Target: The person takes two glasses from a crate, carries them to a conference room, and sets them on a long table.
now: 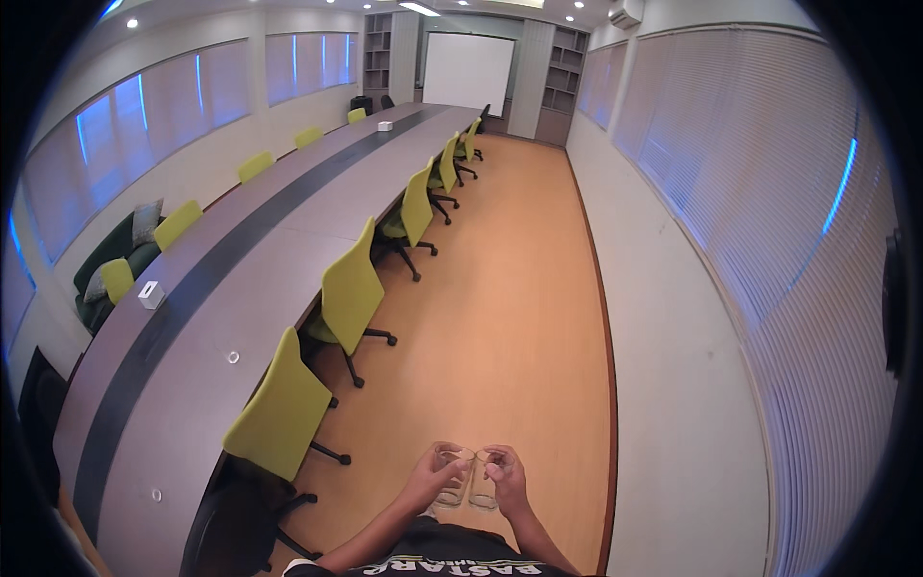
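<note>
Two clear drinking glasses hang side by side in front of my body, above the wooden floor. My left hand is closed around the upper part of the left glass. The right glass is gripped near its rim by my right hand, with the fingers curled over it. Both glasses are roughly upright and look to have nothing in them. Their rims are very close together; whether they touch I cannot tell.
A long grey conference table with a dark centre strip runs along the left. Green swivel chairs line its near side, wheels jutting onto the floor. Two small ring-shaped things and white boxes sit on the tabletop. A white wall bounds the right.
</note>
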Demonstrator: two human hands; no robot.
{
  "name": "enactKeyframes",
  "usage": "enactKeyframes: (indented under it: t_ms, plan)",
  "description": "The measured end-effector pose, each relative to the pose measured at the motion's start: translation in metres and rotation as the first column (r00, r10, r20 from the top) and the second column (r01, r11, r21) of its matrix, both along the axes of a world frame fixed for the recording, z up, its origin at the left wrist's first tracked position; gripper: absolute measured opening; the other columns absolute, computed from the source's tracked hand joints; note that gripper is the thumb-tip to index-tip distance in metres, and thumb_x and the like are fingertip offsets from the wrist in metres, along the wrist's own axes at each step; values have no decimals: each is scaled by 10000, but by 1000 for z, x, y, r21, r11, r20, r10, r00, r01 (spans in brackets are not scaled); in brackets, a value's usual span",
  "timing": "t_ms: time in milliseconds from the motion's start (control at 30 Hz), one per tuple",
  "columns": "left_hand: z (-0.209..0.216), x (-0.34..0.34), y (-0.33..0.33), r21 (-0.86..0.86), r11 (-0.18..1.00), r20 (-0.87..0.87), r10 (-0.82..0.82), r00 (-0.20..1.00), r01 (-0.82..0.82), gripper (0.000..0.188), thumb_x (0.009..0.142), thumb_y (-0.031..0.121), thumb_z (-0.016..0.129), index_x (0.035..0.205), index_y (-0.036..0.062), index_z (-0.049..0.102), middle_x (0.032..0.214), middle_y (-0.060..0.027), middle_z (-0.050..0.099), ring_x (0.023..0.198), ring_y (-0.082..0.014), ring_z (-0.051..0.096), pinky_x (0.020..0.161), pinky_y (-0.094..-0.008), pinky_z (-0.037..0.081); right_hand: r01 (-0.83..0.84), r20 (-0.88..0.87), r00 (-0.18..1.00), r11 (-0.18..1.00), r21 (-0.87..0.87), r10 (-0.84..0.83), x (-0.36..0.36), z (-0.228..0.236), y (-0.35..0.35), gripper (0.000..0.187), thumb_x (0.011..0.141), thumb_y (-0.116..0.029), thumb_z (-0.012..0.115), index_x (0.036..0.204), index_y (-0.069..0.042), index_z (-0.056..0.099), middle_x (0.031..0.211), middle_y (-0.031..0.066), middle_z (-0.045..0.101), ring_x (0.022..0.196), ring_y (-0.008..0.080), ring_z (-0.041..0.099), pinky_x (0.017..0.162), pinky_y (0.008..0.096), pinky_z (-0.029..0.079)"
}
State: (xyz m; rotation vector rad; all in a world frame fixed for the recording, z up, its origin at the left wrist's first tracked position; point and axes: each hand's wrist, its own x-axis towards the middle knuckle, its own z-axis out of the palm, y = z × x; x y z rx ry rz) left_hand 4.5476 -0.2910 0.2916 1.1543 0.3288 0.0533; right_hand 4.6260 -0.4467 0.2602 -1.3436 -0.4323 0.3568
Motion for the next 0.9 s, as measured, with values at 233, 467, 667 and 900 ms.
enactKeyframes:
  t_ms: [233, 467, 667, 900]
  plan:
    - [-11, 39, 59, -25, 983, 73, 183, 980, -182, 405, 865, 221, 643, 1156, 11, 458, 964, -90, 593, 825, -142, 589, 725, -279, 497, -153, -27, 987, 986, 70, 156, 58, 2, 80, 421, 816, -314, 635, 1099, -22, 526, 866, 37, 498, 784, 106, 490, 690, 246, 440]
    - [-7, 11, 80, -127, 817, 67, 573, 817, -562, 394, 859, 228, 644, 1149, 26, 470, 986, -84, 580, 853, -137, 579, 742, -290, 500, -408, -175, 874, 880, 242, 453, 66, -9, 148, 463, 803, -291, 656, 1126, -2, 495, 903, 40, 503, 813, 110, 494, 708, 247, 429]
    - [-12, -42, 64, -135, 551, 69, 834, 547, -824, 417, 850, 267, 644, 1153, 43, 465, 985, -89, 568, 866, -154, 580, 743, -314, 515, -656, -221, 662, 696, 293, 717, 32, -9, 186, 490, 784, -300, 670, 1127, 7, 503, 913, 43, 506, 821, 113, 500, 702, 241, 425]
    - [-33, -113, 23, -144, 265, 49, 964, 261, -953, 456, 835, 321, 643, 1152, 54, 452, 965, -122, 580, 846, -194, 596, 744, -371, 539, -846, -262, 399, 463, 264, 879, -35, -22, 193, 512, 769, -312, 679, 1137, 2, 513, 897, 42, 493, 798, 113, 487, 717, 240, 413]
